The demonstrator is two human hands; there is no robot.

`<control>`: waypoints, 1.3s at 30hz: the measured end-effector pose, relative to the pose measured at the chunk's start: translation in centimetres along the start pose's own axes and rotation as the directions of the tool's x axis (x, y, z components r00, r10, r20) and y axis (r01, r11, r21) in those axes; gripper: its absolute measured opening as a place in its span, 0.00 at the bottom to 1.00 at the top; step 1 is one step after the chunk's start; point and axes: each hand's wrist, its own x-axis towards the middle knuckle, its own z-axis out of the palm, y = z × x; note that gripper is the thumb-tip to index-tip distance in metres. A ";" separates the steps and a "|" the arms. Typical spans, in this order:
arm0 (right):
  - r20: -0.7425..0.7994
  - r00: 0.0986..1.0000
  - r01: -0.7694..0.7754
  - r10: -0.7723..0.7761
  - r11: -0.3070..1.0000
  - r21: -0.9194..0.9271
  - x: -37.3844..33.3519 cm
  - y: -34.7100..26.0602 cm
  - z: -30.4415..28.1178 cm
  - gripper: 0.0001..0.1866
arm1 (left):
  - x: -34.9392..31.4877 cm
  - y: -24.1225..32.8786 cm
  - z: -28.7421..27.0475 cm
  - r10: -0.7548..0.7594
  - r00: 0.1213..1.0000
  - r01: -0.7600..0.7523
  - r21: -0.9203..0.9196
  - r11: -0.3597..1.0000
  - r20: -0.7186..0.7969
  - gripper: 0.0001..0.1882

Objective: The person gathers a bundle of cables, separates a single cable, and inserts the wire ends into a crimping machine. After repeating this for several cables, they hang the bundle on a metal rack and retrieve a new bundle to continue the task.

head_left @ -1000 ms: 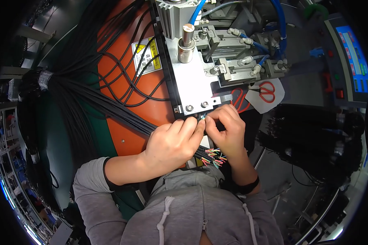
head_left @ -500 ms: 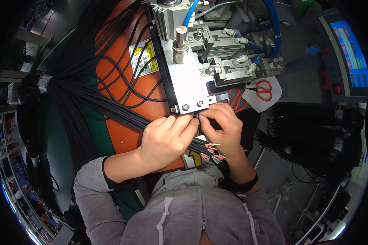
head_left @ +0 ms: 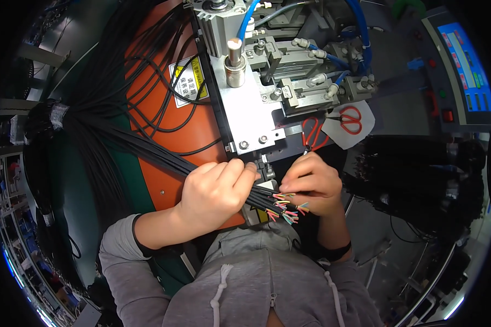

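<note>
My left hand (head_left: pixel 215 188) is closed around a bundle of thin black cables (head_left: pixel 161 155), just in front of the machine's metal plate. The cables' cut ends, with short coloured wires (head_left: pixel 286 212) fanning out, stick out to the right of that hand. My right hand (head_left: pixel 315 185) is beside these ends, fingers curled together and fingertips close to the upper wires. Whatever those fingertips hold is hidden. A small metal fixture (head_left: pixel 267 168) shows between the hands, under the edge of the silver plate (head_left: pixel 245 117).
Pneumatic clamps (head_left: pixel 305 98) with blue hoses stand at the back. Red-handled scissors (head_left: pixel 350 120) lie on white paper right of them. A control screen (head_left: pixel 465 68) is far right, above more black cable bundles (head_left: pixel 420 180). Loose cables cross the orange base (head_left: pixel 161 193) at left.
My right hand has come away from the plate's edge, moving right and toward me to the wire ends. My left hand has shifted slightly left, uncovering the small fixture.
</note>
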 end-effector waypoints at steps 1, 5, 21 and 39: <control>0.048 0.998 0.037 -0.041 0.997 0.069 -0.1 -0.2 -0.1 0.10 | -0.1 -0.1 -0.1 0.019 1.000 -0.019 -0.019 1.000 -0.004 0.09; -0.085 0.996 -0.008 0.025 0.979 0.202 -0.3 0.4 1.0 0.10 | 1.0 -0.3 -0.6 0.117 0.983 -0.130 -0.080 0.988 -0.144 0.11; -0.450 0.884 0.107 -0.128 0.992 -0.071 1.7 -0.9 4.4 0.17 | 0.4 -0.5 -0.1 0.040 0.967 -0.111 -0.280 0.954 -0.251 0.10; -0.309 0.897 -0.290 0.318 0.948 0.132 1.6 -2.4 2.9 0.09 | 0.7 -0.4 0.0 0.106 0.976 -0.140 -0.182 0.973 -0.189 0.11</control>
